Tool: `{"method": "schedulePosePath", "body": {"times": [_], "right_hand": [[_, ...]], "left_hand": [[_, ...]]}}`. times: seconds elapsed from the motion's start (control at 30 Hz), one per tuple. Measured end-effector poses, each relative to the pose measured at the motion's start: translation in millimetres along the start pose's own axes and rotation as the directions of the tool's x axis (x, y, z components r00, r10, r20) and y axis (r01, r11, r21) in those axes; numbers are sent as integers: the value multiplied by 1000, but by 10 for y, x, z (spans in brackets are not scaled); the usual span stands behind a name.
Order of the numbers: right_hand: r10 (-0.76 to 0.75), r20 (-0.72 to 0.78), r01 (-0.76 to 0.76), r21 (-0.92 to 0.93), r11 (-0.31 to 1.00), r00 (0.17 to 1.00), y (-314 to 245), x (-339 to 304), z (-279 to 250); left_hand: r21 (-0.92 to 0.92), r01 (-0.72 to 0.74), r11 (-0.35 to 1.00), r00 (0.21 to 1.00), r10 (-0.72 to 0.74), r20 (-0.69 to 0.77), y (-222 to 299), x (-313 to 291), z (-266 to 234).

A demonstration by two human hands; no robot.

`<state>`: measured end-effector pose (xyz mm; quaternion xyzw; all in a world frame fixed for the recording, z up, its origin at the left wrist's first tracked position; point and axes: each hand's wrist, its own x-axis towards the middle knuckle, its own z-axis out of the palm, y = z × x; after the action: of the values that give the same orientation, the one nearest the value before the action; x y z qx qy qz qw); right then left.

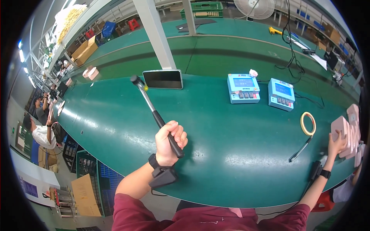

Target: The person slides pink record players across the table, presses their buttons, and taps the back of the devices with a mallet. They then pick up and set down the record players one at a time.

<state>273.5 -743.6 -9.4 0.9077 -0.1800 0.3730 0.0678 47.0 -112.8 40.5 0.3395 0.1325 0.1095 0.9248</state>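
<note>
My left hand is closed in a fist round the black grip of a hammer. Its metal shaft slants up and away to the left, and its dark head with a yellowish part is held over the table. Far to the right, my right hand has its fingers round the nearest of several pale pink, flat, rounded cases standing in a row. Part of that grip is hidden. A roll of tape and a pen lie to the left of this hand.
A phone-like screen leans by a white post behind the hammer. Two light-blue testers with displays stand at the back right of the green table, with black cables beyond. Other people sit at the far left.
</note>
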Motion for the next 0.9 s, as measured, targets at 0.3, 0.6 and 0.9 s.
{"method": "schedulePosePath", "body": {"times": [0.3, 0.6, 0.9], "right_hand": [[32, 1, -32, 3, 999, 999, 21, -1, 31], [36, 21, -36, -3, 999, 999, -5, -5, 0], [38, 21, -37, -18, 999, 999, -9, -8, -38]], "left_hand": [[447, -287, 847, 956, 286, 72, -40, -39, 97], [-13, 32, 999, 970, -34, -239, -72, 90, 46], [-7, 131, 991, 956, -128, -266, -94, 150, -6]]}}
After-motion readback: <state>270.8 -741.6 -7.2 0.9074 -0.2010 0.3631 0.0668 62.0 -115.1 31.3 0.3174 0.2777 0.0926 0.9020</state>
